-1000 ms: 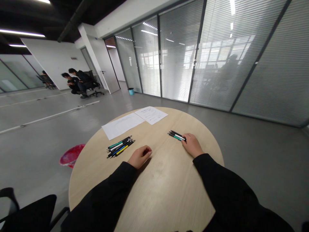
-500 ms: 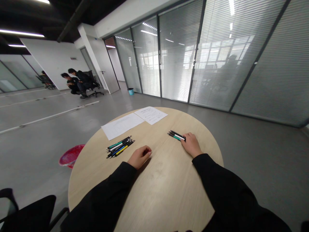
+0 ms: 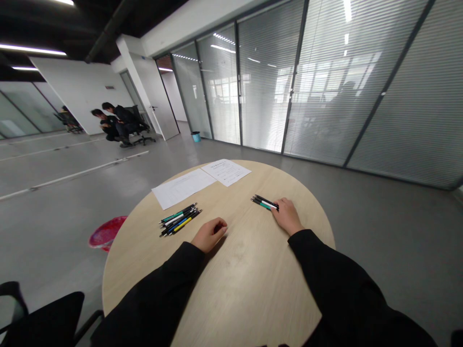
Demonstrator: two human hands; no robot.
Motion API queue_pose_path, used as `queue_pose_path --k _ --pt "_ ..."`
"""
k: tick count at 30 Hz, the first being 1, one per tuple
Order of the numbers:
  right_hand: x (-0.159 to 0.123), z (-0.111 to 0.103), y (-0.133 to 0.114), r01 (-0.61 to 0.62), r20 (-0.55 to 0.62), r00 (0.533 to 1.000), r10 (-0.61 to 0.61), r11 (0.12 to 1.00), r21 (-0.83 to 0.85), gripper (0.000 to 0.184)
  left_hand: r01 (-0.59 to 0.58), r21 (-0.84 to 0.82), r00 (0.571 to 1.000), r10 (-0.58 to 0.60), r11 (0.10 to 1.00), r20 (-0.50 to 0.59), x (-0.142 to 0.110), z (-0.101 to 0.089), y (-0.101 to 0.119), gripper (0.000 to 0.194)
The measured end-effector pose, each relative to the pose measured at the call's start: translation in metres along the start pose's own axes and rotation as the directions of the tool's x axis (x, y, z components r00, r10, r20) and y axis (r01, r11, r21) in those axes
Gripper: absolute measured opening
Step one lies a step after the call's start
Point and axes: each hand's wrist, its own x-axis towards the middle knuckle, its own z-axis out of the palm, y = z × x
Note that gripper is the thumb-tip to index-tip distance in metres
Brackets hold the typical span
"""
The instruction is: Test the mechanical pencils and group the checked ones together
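On the right of the round table, my right hand lies over the near ends of a few pens, black, white and green, side by side. Its fingers are closed about them and hide those ends. My left hand rests on the wood nearer the middle, fingers loosely curled, with nothing seen in it. To its left lies a pile of several pens, with green, white, blue, yellow and black barrels, apart from the hand.
Two sheets of paper, one blank-looking and one printed, lie at the table's far edge. A red basket stands on the floor at left, near a black chair. Two people sit or crouch far back.
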Motion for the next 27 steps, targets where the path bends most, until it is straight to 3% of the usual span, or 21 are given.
queue_pose_path --k 22,27 --pt "0.001 0.002 0.001 -0.005 -0.030 1.000 0.006 1.000 0.018 0.020 -0.013 0.003 1.000 0.013 1.000 -0.024 0.001 -0.002 0.001 0.026" --pt "-0.001 0.000 0.000 -0.001 -0.069 0.998 0.001 1.000 0.010 0.023 -0.020 0.192 0.992 0.043 0.981 -0.117 0.003 -0.013 -0.016 0.021"
